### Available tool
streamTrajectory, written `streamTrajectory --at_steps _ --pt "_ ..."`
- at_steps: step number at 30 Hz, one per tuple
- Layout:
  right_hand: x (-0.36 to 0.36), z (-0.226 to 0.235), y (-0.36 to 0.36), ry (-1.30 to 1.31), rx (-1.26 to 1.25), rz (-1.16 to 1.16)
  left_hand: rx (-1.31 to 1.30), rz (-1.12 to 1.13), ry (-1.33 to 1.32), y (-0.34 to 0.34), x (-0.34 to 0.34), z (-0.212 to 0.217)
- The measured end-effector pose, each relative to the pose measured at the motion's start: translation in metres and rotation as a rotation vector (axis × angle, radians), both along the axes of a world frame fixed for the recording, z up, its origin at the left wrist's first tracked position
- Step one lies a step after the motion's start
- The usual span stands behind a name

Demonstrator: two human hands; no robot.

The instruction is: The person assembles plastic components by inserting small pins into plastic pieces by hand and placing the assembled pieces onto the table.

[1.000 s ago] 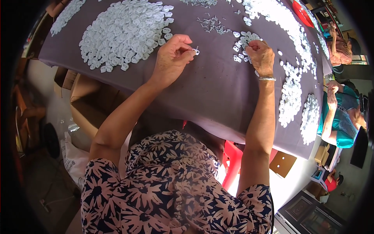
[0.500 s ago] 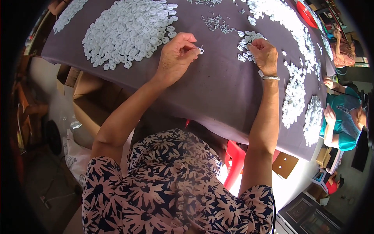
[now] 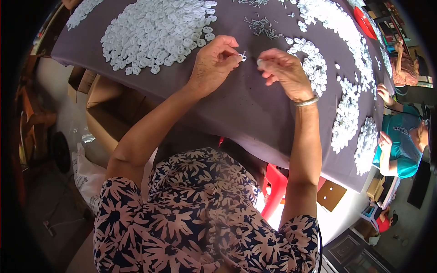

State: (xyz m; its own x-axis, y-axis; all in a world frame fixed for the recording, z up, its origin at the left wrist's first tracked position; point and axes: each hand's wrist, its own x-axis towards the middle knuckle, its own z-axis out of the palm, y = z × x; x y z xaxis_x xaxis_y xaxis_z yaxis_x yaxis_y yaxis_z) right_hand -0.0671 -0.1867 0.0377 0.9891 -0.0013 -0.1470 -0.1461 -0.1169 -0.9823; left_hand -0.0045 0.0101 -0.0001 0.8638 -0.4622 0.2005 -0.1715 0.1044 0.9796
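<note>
My left hand (image 3: 212,64) pinches a small white plastic piece with holes (image 3: 243,58) between thumb and forefinger, and a thin metal pin stands up from it. A short gap to the right, my right hand (image 3: 287,73) is closed on a small white plastic piece (image 3: 260,64) at its fingertips. Close behind that hand lies a loose cluster of white pieces (image 3: 315,68). Beyond both hands, short grey metal pins (image 3: 264,28) are scattered on the cloth. A big heap of white pieces with holes (image 3: 150,38) is beside my left hand.
A grey-brown cloth (image 3: 236,109) covers the table. More white pieces (image 3: 344,120) run along its right side, near a red tray (image 3: 365,23). At the right, a person in teal (image 3: 403,141) sits. A cardboard box (image 3: 102,107) stands below the left edge.
My right hand has come left from the white cluster toward my left hand, bringing a white piece. My left hand keeps its pinch on the piece and pin, slightly further right.
</note>
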Motion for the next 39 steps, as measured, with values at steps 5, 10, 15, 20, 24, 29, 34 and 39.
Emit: streamTrajectory --at_steps 5,10,15,20,24,29,34,39 --pt "0.000 0.000 -0.028 0.045 -0.130 -0.185 0.001 0.000 0.012 -0.001 -0.001 0.003" --pt "-0.001 -0.006 -0.053 -0.089 -0.118 -0.407 -0.011 -0.004 0.024 0.000 -0.001 0.002" --pt "0.001 -0.003 -0.029 -0.109 0.007 -0.288 -0.034 -0.014 0.029 0.000 -0.001 -0.001" --pt "0.003 -0.003 -0.012 -0.124 -0.052 -0.287 -0.025 -0.005 0.023 -0.001 -0.001 -0.001" --pt "0.003 -0.007 -0.003 -0.161 -0.142 -0.271 -0.004 0.004 -0.005 -0.001 0.000 -0.004" --pt "0.002 -0.005 0.009 -0.163 -0.181 -0.253 -0.022 -0.017 0.000 -0.001 -0.001 -0.002" --pt "0.003 -0.009 0.019 -0.236 -0.144 -0.214 0.004 -0.041 -0.046 -0.002 -0.003 -0.001" --pt "0.004 -0.006 0.025 -0.298 -0.112 -0.210 0.051 -0.098 -0.074 0.000 -0.002 0.002"
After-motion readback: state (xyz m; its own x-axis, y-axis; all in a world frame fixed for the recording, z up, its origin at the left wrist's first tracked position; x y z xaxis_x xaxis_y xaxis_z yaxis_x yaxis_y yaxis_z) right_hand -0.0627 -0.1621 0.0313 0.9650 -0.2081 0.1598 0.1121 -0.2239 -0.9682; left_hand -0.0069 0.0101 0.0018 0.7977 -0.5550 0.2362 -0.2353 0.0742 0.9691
